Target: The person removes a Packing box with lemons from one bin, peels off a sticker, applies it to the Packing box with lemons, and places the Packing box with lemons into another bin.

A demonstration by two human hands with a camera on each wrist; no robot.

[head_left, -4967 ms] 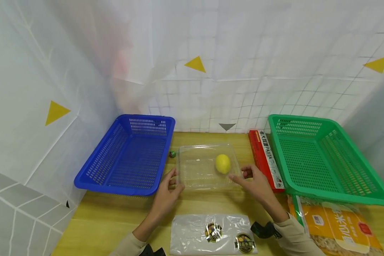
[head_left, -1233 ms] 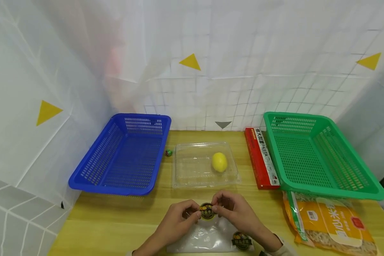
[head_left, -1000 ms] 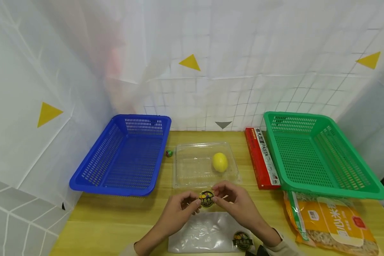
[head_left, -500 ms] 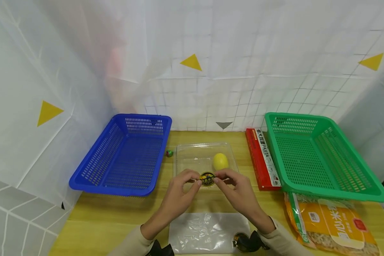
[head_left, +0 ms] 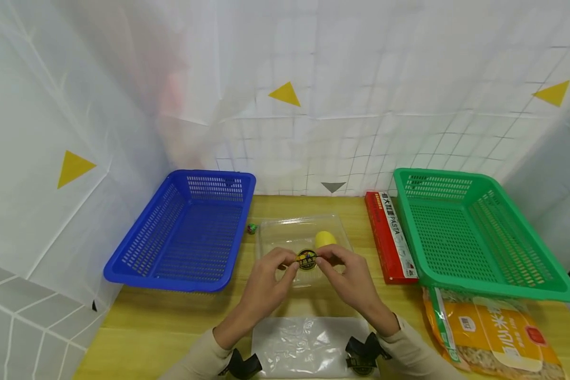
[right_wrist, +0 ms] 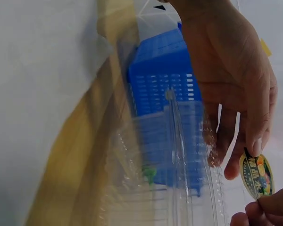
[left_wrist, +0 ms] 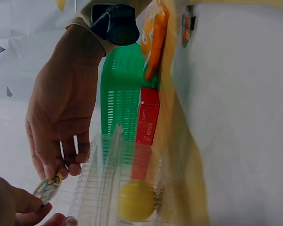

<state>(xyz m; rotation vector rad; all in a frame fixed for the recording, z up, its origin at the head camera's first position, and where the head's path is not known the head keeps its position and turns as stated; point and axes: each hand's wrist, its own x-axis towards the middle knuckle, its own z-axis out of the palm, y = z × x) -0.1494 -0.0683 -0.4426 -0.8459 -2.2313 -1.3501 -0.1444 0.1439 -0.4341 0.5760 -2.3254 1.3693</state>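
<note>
Both hands pinch a round black and gold sticker (head_left: 306,260) by its opposite edges, the left hand (head_left: 267,277) on one side and the right hand (head_left: 352,277) on the other. They hold it over the near part of a clear plastic box (head_left: 285,228). In the left wrist view a lemon (left_wrist: 137,201) shows through the box wall; in the head view the right fingers and sticker partly cover this area. From the right wrist view, the sticker (right_wrist: 257,175) stands tilted between thumbs and fingertips, beside the box rim (right_wrist: 179,155).
A shiny sheet (head_left: 309,343) lies in front, with another sticker (head_left: 361,368) on its right corner, partly hidden. The blue basket (head_left: 199,232) stands left and the green basket (head_left: 456,232) right. A red pasta box (head_left: 385,248), orange bag (head_left: 499,332) and small green ball (head_left: 252,228) are nearby.
Earlier the hands were at the box sides and the sticker lay on the sheet. They have since lifted it off and carried it forward over the box, holding it there over the last half second.
</note>
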